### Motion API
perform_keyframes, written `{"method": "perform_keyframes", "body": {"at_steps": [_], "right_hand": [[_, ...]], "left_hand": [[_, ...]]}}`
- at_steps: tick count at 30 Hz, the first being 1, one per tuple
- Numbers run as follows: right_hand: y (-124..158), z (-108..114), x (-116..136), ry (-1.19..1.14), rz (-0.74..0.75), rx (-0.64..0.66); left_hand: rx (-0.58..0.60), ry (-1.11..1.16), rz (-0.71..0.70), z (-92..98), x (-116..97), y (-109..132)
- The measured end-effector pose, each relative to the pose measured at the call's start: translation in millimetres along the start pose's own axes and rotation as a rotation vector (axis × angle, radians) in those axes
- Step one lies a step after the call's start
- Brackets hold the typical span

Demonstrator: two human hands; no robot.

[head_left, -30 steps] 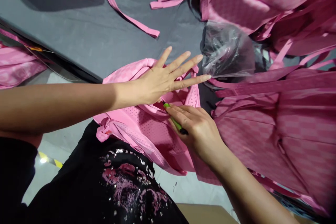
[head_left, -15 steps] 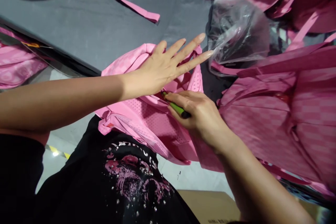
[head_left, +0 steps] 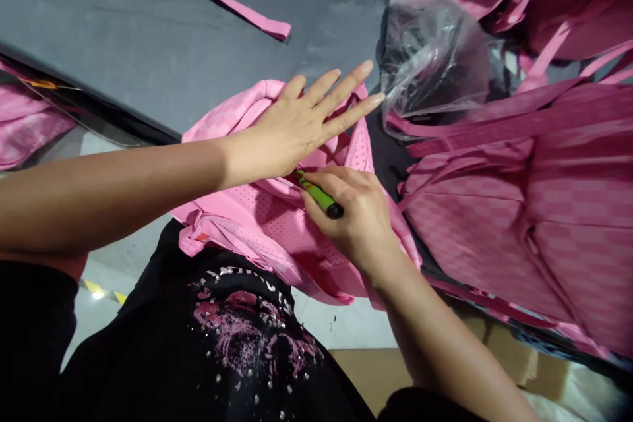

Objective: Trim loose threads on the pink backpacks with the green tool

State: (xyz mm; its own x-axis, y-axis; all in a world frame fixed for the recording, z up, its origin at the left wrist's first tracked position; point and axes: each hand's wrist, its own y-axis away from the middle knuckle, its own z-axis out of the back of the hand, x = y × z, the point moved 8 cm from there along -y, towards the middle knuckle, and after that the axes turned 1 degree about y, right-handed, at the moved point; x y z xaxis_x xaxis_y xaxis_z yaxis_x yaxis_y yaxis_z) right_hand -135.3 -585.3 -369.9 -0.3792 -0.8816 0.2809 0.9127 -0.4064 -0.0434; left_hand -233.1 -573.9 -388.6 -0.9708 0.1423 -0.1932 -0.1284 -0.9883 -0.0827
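A pink backpack (head_left: 252, 221) with perforated padding lies at the table's front edge, against my black shirt. My left hand (head_left: 301, 119) rests on it, palm down, fingers stretched out and spread, holding nothing. Just below that wrist, my right hand (head_left: 353, 204) is closed round a slim green tool (head_left: 319, 194) with a black butt end. The tool's front end points at the backpack close to my left wrist. Its tip is hidden there, so I cannot tell what kind of tool it is or whether it touches the fabric.
On the grey-covered table (head_left: 123, 33) lies a loose pink strap (head_left: 232, 6). A clear plastic bag (head_left: 430, 59) sits right of my left fingertips. More pink checkered backpacks (head_left: 583, 211) fill the right side. A cardboard box (head_left: 368, 376) stands on the floor below.
The view has shifted slightly to the right. My right hand has turned a little, showing more of the green tool. My left hand stays spread on the backpack.
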Motion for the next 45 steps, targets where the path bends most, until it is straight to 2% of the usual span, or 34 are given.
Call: {"method": "perform_keyframes", "body": {"at_steps": [3,6,11,15,20,29,35,40,45], "right_hand": [[3,1,-1,0.036,-0.056,-0.061],[5,-2,3,-0.072,-0.057,-0.078],[7,0,5,0.007,-0.127,-0.175],[4,1,8,-0.013,-0.099,-0.151],[0,4,9,0.025,-0.097,-0.093],[-1,2,7,0.003,-0.028,0.006],[1,4,4,-0.016,-0.019,0.052],[-2,3,1,-0.018,-0.05,0.073],[-5,3,3,-0.002,-0.014,0.133]], "left_hand": [[0.035,-0.023,0.024,-0.3,0,0],[0.057,-0.043,0.039,1.0,0,1],[0.022,-0.078,-0.026,1.9,-2,2],[0.009,-0.083,0.014,-0.8,2,1],[-0.065,-0.031,0.012,2.8,2,2],[-0.014,-0.079,0.01,2.0,1,4],[-0.038,-0.01,-0.015,3.0,-1,3],[-0.03,-0.079,-0.022,4.4,-1,2],[0.014,-0.091,-0.001,7.0,0,2]]}}
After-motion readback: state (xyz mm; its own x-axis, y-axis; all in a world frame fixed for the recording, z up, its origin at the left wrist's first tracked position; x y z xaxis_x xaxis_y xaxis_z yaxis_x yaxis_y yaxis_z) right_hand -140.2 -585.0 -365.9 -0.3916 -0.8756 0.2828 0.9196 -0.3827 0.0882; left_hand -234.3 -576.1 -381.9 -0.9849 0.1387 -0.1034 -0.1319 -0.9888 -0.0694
